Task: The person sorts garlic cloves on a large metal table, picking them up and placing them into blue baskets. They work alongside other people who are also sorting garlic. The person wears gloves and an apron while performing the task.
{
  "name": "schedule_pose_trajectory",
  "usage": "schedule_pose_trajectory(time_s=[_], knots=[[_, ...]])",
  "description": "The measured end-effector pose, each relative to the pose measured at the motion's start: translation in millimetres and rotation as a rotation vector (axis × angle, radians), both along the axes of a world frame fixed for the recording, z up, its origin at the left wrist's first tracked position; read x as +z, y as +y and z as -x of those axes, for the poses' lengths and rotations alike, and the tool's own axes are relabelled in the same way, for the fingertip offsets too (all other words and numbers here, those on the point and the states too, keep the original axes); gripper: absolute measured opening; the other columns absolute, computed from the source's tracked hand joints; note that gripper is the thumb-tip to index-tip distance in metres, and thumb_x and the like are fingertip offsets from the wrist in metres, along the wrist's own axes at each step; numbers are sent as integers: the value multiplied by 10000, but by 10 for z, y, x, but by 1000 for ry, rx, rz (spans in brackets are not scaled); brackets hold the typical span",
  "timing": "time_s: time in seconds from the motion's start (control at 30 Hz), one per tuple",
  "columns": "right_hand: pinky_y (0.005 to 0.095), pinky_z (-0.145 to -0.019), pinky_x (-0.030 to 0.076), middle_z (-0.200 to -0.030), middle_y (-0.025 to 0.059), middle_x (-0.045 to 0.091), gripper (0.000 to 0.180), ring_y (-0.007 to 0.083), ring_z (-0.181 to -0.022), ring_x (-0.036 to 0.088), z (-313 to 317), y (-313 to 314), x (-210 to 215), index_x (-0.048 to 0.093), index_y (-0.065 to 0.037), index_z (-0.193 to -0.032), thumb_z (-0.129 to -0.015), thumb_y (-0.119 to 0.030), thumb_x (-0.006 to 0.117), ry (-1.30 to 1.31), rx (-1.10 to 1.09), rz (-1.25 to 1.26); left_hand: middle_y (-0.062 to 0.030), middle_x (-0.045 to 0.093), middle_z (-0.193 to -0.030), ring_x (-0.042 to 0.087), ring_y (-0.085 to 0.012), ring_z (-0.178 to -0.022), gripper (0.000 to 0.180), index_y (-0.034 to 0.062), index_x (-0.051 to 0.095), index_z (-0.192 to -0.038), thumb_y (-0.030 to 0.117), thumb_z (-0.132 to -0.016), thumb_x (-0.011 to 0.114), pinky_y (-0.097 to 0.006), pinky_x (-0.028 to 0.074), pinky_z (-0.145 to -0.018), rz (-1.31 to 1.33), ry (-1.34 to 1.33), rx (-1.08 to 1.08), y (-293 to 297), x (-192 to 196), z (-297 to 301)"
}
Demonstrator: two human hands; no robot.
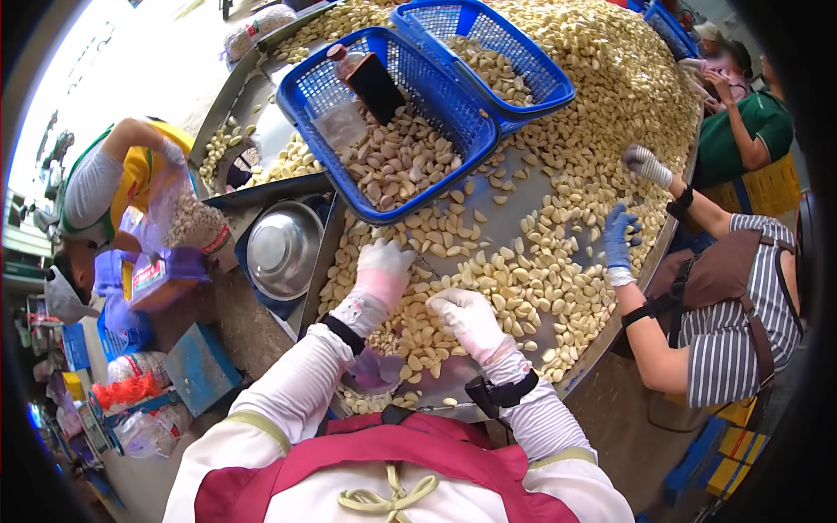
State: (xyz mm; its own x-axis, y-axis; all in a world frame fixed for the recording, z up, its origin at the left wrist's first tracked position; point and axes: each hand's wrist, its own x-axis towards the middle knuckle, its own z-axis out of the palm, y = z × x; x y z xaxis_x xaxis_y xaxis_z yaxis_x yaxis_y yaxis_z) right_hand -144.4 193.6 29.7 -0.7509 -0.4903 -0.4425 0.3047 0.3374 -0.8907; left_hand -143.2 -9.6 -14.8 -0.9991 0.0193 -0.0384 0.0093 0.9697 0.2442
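Both of my hands wear white gloves over a metal table spread with peeled garlic cloves [497, 283]. My left hand [384, 268] is closed, its fingers curled down among the cloves just below the near blue basket; what it holds is hidden. A thin dark strip [427, 265] shows beside its fingers, and I cannot tell whether it is gripped. To the right and nearer me, my right hand [468, 321] is closed with its fingertips together over the cloves. Anything between them is too small to make out. Below my left wrist, smaller cloves lie around a purple plastic bag [375, 370].
A blue basket [390, 212] holds unpeeled cloves and a dark bottle [377, 87]; another blue basket [558, 90] adjoins it. A metal bowl [284, 248] sits left of the table. At right, a co-worker's gloved hands [619, 240] reach over the cloves. Another person [109, 179] is at left.
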Motion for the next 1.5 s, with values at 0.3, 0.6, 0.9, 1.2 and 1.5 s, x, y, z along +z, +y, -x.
schedule_pose_trajectory(time_s=[0.3, 0.6, 0.9, 1.2, 1.5], knots=[[449, -648, 507, -724, 150, 664, 431, 347, -702, 657, -7, -33, 197, 656, -54, -770, -949, -443, 607, 799, 341, -621, -159, 738, -912, 694, -291, -821, 248, 34, 738, -1041, 169, -834, 718, -363, 551, -782, -858, -340, 81, 289, 543, -372], [316, -863, 543, -1077, 107, 711, 332, 204, -980, 669, 74, -487, 771, 663, -38, -1219, -906, -129, 721, -224, 270, 339, -99, 638, -1169, 576, -376, -1060, 516, 187, 668, -1253, 319, -766, 777, -501, 483, -874, -300, 55, 168, -125, 65, -217], [636, -1014, 481, -1650, 243, 144, 767, 583, -1377, 321, 237, 496, -261, 295, -197, -1579, -891, -96, 620, 521, 349, -1273, -174, 553, -1165, 641, -374, -1024, 572, 213, 523, -1391, 145, -856, 714, -454, 564, -837, 80, -407, 177, -130, 441, -523], [362, -1075, 468, -1296, 197, 636, 514, 322, -1238, 599, 11, 100, 447, 632, -80, -1297, -821, 55, 493, 458, 469, -220, -6, 677, -922, 591, -53, -703, 384, 31, 613, -1355, 131, -986, 647, -215, 495, -638, -1075, -582, 553, -557, 342, -419], [713, -1047, 355, -1631, 329, 148, 592, 620, -1434, 225, -145, 1074, -13, 443, 18, -1496, -965, -231, 524, 362, 742, -1455, -31, 680, -1014, 618, -79, -758, 359, -4, 619, -1335, 100, -992, 639, -219, 508, -672, -1498, -468, 556, -217, 329, -232]])
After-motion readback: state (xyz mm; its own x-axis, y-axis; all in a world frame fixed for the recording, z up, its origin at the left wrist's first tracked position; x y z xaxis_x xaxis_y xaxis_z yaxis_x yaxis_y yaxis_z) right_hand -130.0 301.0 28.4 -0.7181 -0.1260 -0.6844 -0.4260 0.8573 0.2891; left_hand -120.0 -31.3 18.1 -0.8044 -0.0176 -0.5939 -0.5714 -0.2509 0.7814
